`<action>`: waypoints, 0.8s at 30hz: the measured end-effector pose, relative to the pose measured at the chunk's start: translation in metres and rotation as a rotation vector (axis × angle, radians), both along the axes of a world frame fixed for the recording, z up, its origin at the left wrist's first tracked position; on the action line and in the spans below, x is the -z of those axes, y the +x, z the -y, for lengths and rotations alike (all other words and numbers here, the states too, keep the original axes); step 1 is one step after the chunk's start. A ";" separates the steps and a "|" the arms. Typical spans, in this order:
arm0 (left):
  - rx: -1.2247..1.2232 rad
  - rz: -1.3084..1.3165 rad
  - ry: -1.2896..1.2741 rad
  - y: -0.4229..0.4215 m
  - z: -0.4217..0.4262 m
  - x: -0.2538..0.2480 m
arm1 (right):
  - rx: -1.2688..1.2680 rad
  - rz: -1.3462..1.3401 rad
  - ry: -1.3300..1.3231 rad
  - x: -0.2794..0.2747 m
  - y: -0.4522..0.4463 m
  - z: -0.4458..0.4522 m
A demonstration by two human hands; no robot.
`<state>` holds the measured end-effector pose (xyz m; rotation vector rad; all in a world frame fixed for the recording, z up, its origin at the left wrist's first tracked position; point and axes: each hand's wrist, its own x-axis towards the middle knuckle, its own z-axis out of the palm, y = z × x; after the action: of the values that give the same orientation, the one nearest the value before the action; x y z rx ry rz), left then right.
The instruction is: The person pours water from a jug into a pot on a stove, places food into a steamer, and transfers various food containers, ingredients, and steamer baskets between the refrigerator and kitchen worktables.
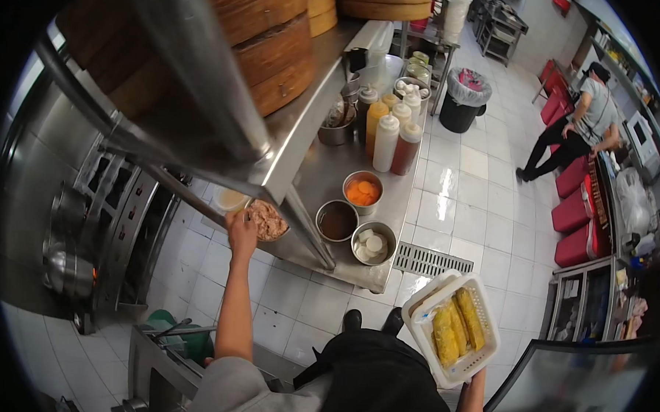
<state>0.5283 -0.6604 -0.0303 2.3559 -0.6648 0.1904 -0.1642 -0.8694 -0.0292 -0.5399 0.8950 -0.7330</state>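
Note:
My left hand (242, 231) is closed on the rim of a bowl of pinkish minced filling (268, 219), at the left end of the steel table beneath the shelf. Beside that bowl is a round tub with a pale content (231, 199). Low on the right, my right hand (475, 382) holds the near end of a white plastic basket (491, 316); its fingers are mostly hidden under it. Inside the basket lie several yellow wrapped rolls (469, 319). Steel bowls of sliced carrot (362, 193), dark sauce (337, 221) and white slices (373, 245) stand on the table.
Squeeze bottles (386, 142) stand farther back on the table (309, 177). Bamboo steamers (277, 64) fill the shelf above. A stove (134, 227) is at left, a black bin (459, 112) beyond the table. A person (592, 114) stands at the far right. An open glass door (572, 390) is at lower right.

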 end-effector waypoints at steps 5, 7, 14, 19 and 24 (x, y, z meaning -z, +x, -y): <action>-0.271 -0.986 -0.529 -0.010 -0.015 0.016 | 0.008 0.019 0.002 -0.002 0.004 0.002; -0.137 -0.982 -0.822 -0.016 -0.014 0.039 | 0.007 0.034 -0.006 -0.005 0.007 0.005; -0.076 -0.979 -0.744 -0.065 -0.098 0.024 | 0.024 0.153 -0.057 -0.010 0.001 0.025; -0.081 -1.034 -0.461 -0.175 -0.145 -0.045 | 0.078 0.269 -0.112 -0.001 -0.034 0.046; 0.247 -1.192 -0.183 -0.307 -0.026 -0.076 | 0.282 0.353 -0.193 0.025 -0.117 0.037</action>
<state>0.2216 -0.6342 0.0460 1.7392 -0.2857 -1.1169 -0.2809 -0.9064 -0.0541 -0.4384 0.5781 -1.1405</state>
